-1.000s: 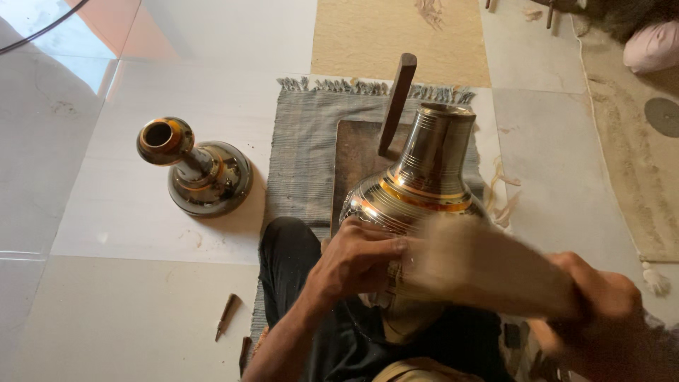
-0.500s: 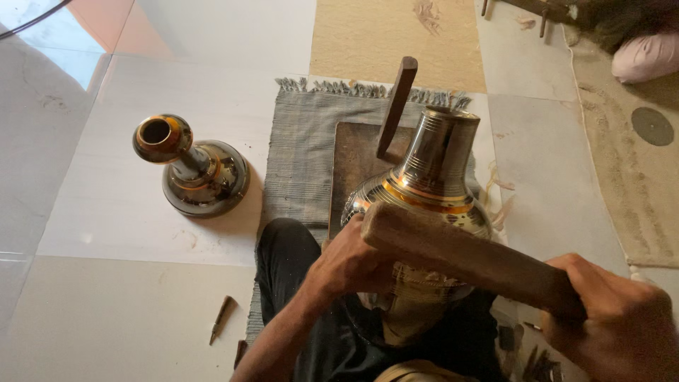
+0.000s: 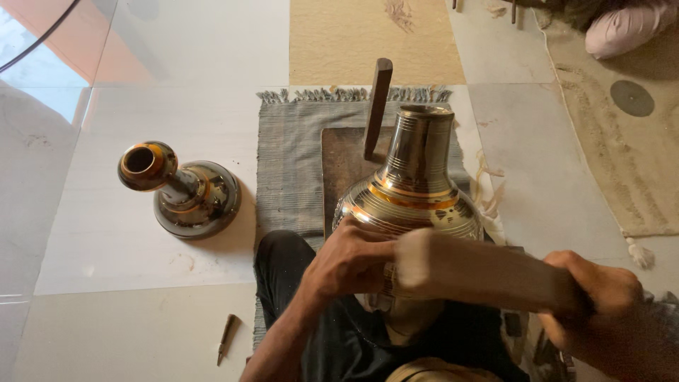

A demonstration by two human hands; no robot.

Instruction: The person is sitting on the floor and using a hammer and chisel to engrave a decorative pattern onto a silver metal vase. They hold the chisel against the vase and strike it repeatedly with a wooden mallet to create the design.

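Two hands work on one large metal vase (image 3: 414, 187), viewed from above by the head camera. Vase: silver-toned body with gold and dark engraved bands at the shoulder, tall flared neck, open mouth pointing away from the person. It stands tilted, its lower part between the person's legs in dark trousers (image 3: 339, 332), its shoulder over a dark wooden board (image 3: 346, 163).

Left hand (image 3: 350, 262): fingers curled and pressed against the lower left flank of the vase, bracing it. Closed on the vase wall; contact is plain.

Right hand (image 3: 594, 301): fist wrapped round the near end of a wooden mallet (image 3: 481, 272). Mallet is a thick, pale brown bar, lying roughly level across the front of the vase. Its far end sits just beside the left hand's fingers, at the vase belly. The mallet is motion-blurred, so whether its tip touches the metal: cannot tell.

Surroundings:
- Board lies on a grey striped mat (image 3: 293, 163) with a fringed far edge.
- Dark wooden stake (image 3: 377, 106) rises from the board, just left of the vase neck, leaning slightly.
- Second metal piece (image 3: 180, 187), a round base with narrow neck and bulbous open top, rests on the pale tiled floor (image 3: 106, 233), left of the mat, well apart from the hands.
- Small dark pointed tool (image 3: 226, 338) lies on the floor near the person's left knee.
- Tan rug (image 3: 622, 163) at right, with a dark round disc (image 3: 631, 97) on it.
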